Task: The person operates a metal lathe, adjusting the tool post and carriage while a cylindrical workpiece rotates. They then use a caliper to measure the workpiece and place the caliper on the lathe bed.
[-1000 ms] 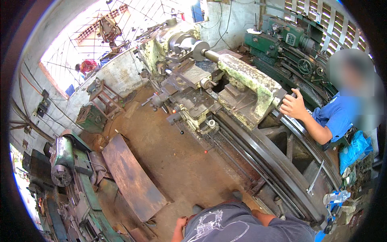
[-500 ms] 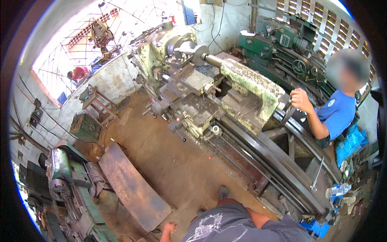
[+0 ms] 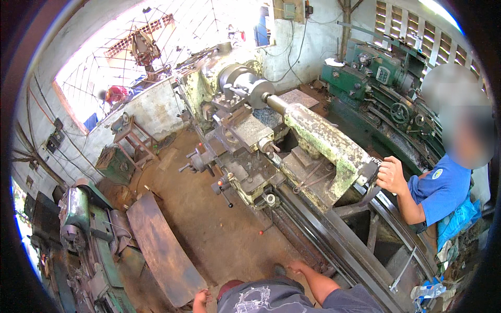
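Note:
My left hand (image 3: 202, 297) hangs at the lower edge, its fingers loosely apart and nothing in them. It is nearest to the near end of a long brown, stained panel (image 3: 164, 250). My right hand (image 3: 296, 266) hangs low beside my foot with its fingers stretched out, holding nothing. Ahead stands a large worn lathe, its bed (image 3: 334, 237) running toward me on the right. A round steel workpiece (image 3: 257, 91) sits between its chuck and the tailstock (image 3: 323, 133). A co-worker's hand (image 3: 391, 176) grips the tailstock's end.
Control levers (image 3: 195, 160) stick out from the lathe carriage over the brown floor. A second, green lathe (image 3: 386, 78) stands behind at the right. Another machine (image 3: 86, 229) lines the left side. A small stand (image 3: 134, 135) is by the wall. A wrench-like bar (image 3: 403, 268) lies on the bed.
My view has shifted, so the lathe sits lower in the picture. My right hand has come into view. The co-worker leans closer, hand still on the tailstock's end.

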Demonstrator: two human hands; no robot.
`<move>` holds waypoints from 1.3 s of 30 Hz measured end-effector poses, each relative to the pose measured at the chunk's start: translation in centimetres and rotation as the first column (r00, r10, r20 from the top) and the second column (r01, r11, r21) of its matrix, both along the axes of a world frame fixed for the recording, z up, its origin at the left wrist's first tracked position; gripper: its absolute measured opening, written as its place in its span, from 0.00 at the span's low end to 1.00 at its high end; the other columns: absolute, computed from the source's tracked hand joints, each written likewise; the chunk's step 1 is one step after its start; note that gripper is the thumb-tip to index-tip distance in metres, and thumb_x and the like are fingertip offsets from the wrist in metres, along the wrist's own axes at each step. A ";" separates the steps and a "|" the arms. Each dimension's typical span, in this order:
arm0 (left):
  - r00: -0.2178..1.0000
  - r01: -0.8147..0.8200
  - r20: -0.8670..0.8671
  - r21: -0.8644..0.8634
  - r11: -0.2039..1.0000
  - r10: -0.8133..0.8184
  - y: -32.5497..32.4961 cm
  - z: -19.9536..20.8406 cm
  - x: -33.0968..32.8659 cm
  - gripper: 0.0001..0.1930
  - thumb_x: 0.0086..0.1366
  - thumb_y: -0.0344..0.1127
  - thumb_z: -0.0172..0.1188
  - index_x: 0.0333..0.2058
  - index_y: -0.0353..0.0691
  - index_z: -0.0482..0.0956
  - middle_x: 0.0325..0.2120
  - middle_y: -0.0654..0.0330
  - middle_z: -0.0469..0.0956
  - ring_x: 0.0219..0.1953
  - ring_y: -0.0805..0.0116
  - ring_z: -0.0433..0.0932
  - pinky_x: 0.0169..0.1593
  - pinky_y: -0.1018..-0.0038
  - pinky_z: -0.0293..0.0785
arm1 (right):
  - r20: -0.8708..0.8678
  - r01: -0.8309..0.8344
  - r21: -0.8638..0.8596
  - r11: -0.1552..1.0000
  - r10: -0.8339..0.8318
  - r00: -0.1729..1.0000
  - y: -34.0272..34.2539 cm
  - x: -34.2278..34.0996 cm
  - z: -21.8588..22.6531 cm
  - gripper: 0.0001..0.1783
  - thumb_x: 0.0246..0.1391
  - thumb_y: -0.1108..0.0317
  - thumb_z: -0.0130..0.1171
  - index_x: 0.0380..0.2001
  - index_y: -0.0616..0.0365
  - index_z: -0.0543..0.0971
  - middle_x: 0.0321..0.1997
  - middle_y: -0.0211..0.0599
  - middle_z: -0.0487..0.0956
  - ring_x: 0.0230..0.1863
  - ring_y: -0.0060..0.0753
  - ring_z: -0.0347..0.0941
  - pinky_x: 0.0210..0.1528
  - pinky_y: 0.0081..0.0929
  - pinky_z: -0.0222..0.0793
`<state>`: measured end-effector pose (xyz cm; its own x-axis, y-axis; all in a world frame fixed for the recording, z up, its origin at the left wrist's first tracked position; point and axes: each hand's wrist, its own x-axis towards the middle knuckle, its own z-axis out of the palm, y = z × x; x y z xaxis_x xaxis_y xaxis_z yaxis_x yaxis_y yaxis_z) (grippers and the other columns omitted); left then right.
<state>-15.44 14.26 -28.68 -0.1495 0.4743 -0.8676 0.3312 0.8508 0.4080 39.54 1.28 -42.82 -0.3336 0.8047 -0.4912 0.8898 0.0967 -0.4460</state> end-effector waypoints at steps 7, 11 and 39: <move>0.995 -0.081 0.047 -0.066 0.994 0.084 0.0 0.1 -2.6 0.20 0.70 0.39 0.55 0.57 0.38 0.71 0.40 0.50 0.82 0.32 0.53 0.84 0.29 0.58 0.79 | -0.127 0.663 -0.449 0.599 -0.777 0.616 -1.3 0.0 -0.7 0.19 0.57 0.53 0.56 0.46 0.51 0.83 0.40 0.49 0.84 0.34 0.48 0.81 0.35 0.44 0.76; 0.993 -0.074 0.090 -0.046 0.996 0.077 2.8 -0.2 -3.3 0.18 0.71 0.39 0.55 0.55 0.38 0.72 0.38 0.48 0.82 0.30 0.53 0.84 0.28 0.58 0.79 | -0.037 0.354 -0.473 0.807 -0.419 0.907 -6.2 -2.4 -6.3 0.21 0.46 0.55 0.61 0.44 0.48 0.85 0.44 0.50 0.84 0.43 0.52 0.82 0.40 0.47 0.77; 0.876 0.188 0.223 0.658 0.729 -0.427 47.4 17.6 9.3 0.11 0.71 0.36 0.59 0.32 0.35 0.80 0.16 0.66 0.72 0.15 0.79 0.68 0.19 0.79 0.64 | 0.123 0.954 -0.202 0.224 -0.960 0.251 9.8 -22.1 0.4 0.19 0.51 0.59 0.57 0.43 0.54 0.86 0.48 0.48 0.84 0.50 0.52 0.81 0.51 0.47 0.75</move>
